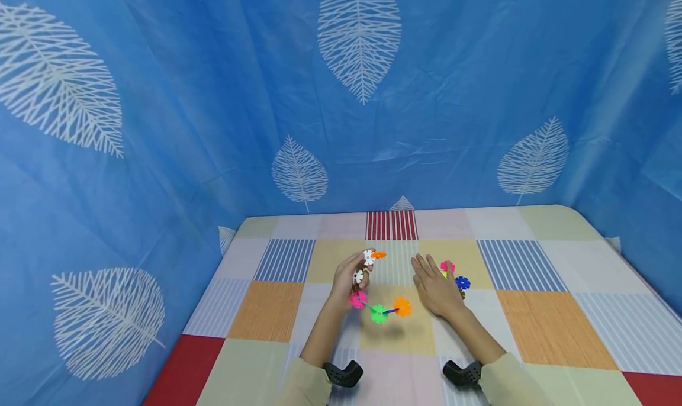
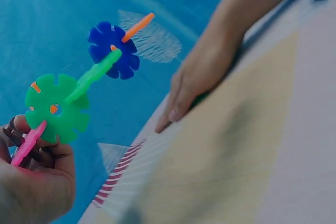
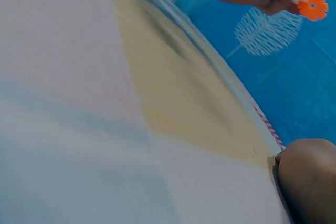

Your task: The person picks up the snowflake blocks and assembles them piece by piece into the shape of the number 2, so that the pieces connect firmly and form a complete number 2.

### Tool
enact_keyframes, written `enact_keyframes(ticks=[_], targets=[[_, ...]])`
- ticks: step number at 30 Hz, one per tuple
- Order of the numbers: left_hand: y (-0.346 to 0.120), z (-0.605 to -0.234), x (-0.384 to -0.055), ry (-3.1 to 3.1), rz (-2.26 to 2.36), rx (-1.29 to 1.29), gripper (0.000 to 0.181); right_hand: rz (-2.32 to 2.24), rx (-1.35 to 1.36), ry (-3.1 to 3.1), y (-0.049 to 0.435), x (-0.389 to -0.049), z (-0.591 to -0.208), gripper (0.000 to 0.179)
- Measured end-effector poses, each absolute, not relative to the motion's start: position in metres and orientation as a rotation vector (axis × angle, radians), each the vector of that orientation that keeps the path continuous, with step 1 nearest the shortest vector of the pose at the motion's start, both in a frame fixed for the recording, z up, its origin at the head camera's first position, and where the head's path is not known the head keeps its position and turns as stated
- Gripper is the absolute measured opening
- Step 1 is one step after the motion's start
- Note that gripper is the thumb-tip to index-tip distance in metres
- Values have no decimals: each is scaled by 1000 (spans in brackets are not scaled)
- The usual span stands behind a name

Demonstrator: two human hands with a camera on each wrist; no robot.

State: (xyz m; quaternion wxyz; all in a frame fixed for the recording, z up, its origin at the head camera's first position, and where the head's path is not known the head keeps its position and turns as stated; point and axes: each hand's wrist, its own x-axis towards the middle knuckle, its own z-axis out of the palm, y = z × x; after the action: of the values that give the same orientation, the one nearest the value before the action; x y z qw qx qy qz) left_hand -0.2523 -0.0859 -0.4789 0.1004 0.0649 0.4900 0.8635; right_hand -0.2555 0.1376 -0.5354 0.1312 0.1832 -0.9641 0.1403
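My left hand [image 1: 346, 279] is raised over the table and grips a chain of slotted plastic flower discs. White discs [image 1: 358, 276] and an orange disc [image 1: 379, 255] stick out at its top. From below the fingers hang a pink disc [image 1: 359, 300], a green disc [image 1: 379, 313], a dark blue disc seen edge-on and an orange disc [image 1: 403, 306]. My right hand [image 1: 437, 287] lies palm down with straight fingers, over or against several discs. A pink disc [image 1: 447, 266] and a blue disc [image 1: 463, 283] show beside it; its palm hides the others.
A patchwork-patterned cloth [image 1: 396, 338] covers the table. Blue curtains [image 1: 426, 128] with white leaf prints close off the back and both sides. Dark wrist devices [image 1: 343, 374] sit on both forearms.
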Motion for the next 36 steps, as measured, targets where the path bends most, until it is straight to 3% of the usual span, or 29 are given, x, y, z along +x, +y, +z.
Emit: enact_keyframes(ticks=[7, 16, 23, 30, 36], targets=[[-68, -498, -247, 1499, 2455, 126, 35, 811, 510, -2644, 166, -257, -537, 51], [-63, -502, -237, 1672, 2313, 165, 30, 974, 526, -2419, 177, -254, -535, 26], [-59, -492, -226, 1735, 2268, 138, 15, 1151, 441, -2345, 168, -249, -529, 8], [-55, -511, -234, 1775, 2298, 99, 14, 2130, 181, -2192, 148, -236, -519, 26], [-51, -523, -238, 1809, 2307, 72, 16, 2355, 197, -2051, 138, -231, -522, 40]])
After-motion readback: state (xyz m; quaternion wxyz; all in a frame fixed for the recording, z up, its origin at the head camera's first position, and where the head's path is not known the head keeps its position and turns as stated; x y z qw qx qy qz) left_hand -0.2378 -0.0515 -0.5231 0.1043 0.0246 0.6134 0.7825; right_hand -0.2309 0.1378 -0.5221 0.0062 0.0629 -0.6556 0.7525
